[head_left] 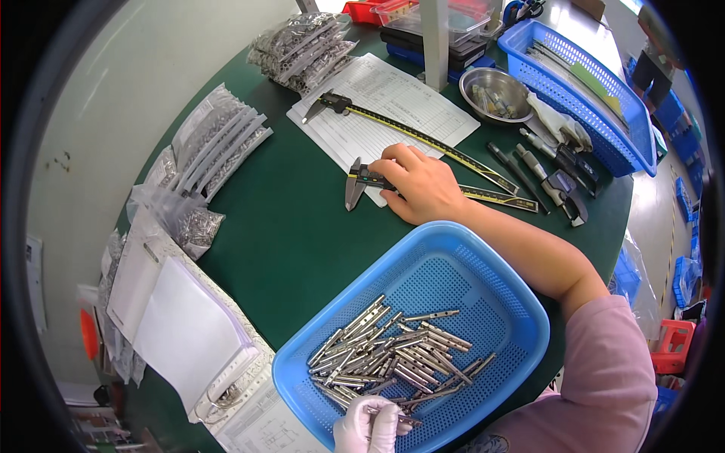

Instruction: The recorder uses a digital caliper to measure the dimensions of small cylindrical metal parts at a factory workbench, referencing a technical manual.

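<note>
My right hand (424, 185), bare, is closed around the body of a digital caliper (353, 185) on the green table. The caliper's jaws point left, and its beam runs out beneath my wrist. A second caliper (423, 137) lies beyond it, partly over a printed sheet (355, 83). My left hand (364, 429), in a white glove, is closed at the near rim of a blue perforated basket (521, 317). A slim metal pin (408, 420) sticks out from its fingers. Many similar drilled metal pins (393, 351) lie heaped in the basket.
Bags of small metal parts (215, 143) line the left edge, with more bags (298, 53) behind. A paper-filled binder (189, 325) lies left of the basket. Micrometers (547, 177), a steel bowl (496, 94) and a long blue basket (581, 94) stand at right.
</note>
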Demonstrator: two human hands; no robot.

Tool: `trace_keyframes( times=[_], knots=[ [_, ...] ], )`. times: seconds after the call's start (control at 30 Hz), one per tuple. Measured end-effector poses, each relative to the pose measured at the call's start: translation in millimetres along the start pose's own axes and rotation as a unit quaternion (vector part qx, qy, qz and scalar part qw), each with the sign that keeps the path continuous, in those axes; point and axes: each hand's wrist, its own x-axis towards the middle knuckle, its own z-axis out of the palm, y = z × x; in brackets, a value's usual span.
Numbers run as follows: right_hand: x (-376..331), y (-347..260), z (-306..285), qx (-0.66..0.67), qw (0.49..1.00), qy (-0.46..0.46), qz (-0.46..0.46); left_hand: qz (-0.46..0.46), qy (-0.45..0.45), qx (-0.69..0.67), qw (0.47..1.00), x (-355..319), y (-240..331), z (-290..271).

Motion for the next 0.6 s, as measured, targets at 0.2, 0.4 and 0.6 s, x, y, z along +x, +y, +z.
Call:
trace_keyframes(
  times=[0.2, 0.4, 0.6],
  knots=[
    [-1.1, 2.4, 3.3, -0.083, 0.992, -0.022, 0.091, 0.066, -0.038, 0.194, 0.978, 7.8, 0.2, 1.8],
    [4.7, 0.4, 1.0, -0.092, 0.987, -0.070, 0.116, 0.046, -0.038, 0.318, 0.946, 11.3, -7.3, 4.4],
    [7.4, -3.6, -3.5, -0.020, 0.988, -0.071, 0.139, 0.079, 0.016, 0.342, 0.936, 19.5, -9.0, 4.7]
  ],
)
